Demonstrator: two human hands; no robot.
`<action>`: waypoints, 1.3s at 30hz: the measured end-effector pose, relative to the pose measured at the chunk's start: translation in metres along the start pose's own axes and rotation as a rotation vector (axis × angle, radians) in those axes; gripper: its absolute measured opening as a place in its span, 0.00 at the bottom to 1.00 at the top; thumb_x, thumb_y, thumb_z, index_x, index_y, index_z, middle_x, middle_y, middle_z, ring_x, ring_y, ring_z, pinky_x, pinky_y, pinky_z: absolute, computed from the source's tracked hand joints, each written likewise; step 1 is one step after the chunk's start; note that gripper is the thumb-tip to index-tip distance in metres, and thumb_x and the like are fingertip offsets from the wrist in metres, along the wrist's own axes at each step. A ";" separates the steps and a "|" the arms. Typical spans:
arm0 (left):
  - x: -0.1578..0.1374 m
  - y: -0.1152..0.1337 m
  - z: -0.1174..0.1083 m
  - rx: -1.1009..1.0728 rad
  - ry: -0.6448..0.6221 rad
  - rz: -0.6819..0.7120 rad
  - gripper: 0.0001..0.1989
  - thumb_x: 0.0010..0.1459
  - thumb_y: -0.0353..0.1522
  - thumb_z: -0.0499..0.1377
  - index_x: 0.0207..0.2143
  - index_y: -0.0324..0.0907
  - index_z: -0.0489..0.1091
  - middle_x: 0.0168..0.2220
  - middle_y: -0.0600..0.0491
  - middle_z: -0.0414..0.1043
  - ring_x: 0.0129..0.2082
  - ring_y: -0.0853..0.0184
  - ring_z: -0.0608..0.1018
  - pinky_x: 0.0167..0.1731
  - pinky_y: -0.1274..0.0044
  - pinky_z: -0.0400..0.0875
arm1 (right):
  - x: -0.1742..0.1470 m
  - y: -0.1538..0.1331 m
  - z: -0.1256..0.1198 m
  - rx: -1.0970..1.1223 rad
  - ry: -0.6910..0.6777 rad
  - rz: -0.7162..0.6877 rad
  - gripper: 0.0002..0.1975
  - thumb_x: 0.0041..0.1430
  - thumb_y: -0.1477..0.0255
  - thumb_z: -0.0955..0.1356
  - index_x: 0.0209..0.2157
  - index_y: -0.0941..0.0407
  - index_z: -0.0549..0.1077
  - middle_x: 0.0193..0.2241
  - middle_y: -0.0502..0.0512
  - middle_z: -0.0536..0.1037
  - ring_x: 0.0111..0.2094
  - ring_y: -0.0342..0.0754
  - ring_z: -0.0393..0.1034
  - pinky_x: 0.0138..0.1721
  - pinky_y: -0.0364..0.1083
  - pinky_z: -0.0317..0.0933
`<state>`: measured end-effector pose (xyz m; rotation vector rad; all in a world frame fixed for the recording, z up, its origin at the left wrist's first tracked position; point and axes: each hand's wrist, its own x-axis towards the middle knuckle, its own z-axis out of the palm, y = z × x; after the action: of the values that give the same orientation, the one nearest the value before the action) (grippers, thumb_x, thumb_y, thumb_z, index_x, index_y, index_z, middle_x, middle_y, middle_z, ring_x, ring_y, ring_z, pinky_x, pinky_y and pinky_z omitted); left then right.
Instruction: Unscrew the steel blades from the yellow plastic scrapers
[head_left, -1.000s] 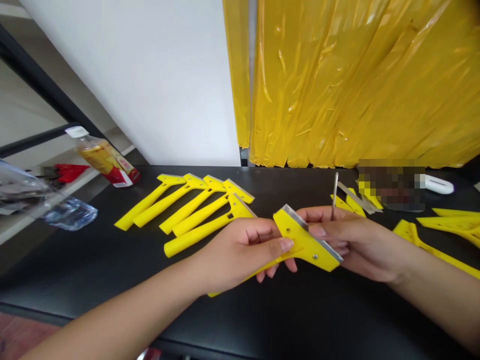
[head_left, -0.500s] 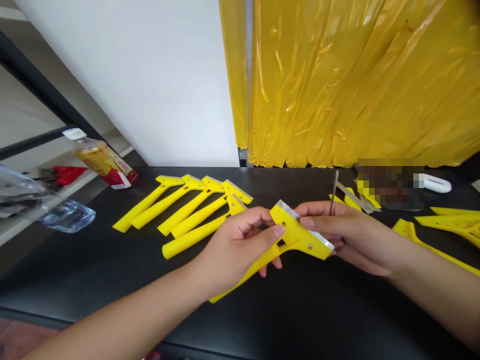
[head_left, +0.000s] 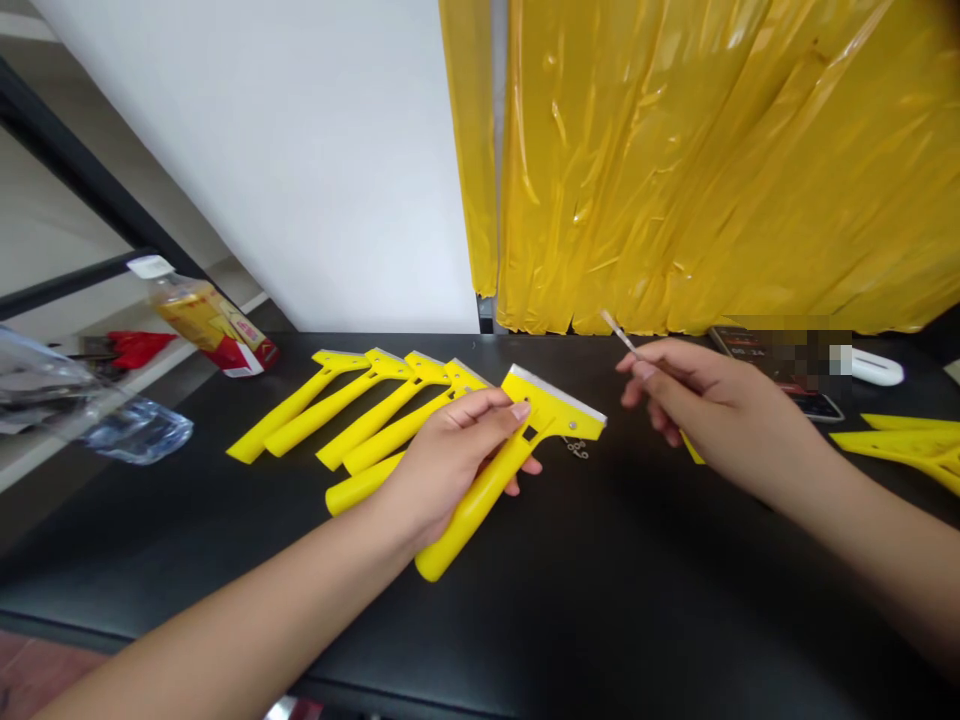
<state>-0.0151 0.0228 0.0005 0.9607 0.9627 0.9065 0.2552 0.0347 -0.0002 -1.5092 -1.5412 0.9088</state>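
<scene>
Head view: yellow scrapers (head_left: 370, 418) lie in a row on the table (head_left: 637, 590); beside them the left hand (head_left: 461, 445) pinches another scraper (head_left: 501, 472) near small metal pieces (head_left: 576, 447); the right hand (head_left: 690, 385), apart from it, pinches a thin tool (head_left: 618, 331).

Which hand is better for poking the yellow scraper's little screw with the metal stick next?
Probably the right hand: it holds the metal stick near the scraper, though the stick's visible end points away from the screw. The left hand is busy gripping the scraper.
</scene>
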 end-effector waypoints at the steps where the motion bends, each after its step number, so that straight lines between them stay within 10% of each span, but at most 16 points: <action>1: 0.001 0.000 -0.001 -0.002 0.007 0.000 0.13 0.63 0.40 0.72 0.40 0.42 0.76 0.35 0.54 0.78 0.30 0.66 0.85 0.23 0.81 0.77 | 0.000 -0.001 -0.003 -0.071 0.006 -0.014 0.18 0.68 0.52 0.71 0.48 0.49 0.79 0.30 0.52 0.77 0.24 0.46 0.65 0.24 0.46 0.57; 22: 0.006 -0.002 -0.004 -0.113 0.128 0.058 0.11 0.64 0.36 0.72 0.40 0.44 0.73 0.37 0.56 0.78 0.37 0.62 0.88 0.24 0.81 0.79 | -0.010 0.001 0.015 -0.345 0.024 -0.444 0.08 0.71 0.64 0.69 0.41 0.49 0.80 0.37 0.49 0.86 0.37 0.49 0.80 0.37 0.46 0.70; 39: 0.007 -0.002 -0.002 -0.182 0.190 0.045 0.15 0.60 0.40 0.75 0.41 0.40 0.78 0.40 0.52 0.76 0.34 0.60 0.87 0.23 0.79 0.81 | -0.009 0.001 0.013 -0.433 0.041 -0.536 0.06 0.71 0.66 0.69 0.40 0.49 0.80 0.34 0.48 0.84 0.32 0.46 0.77 0.34 0.46 0.68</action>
<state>-0.0144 0.0290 -0.0038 0.7533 1.0021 1.1185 0.2439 0.0259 -0.0070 -1.2696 -2.0614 0.2432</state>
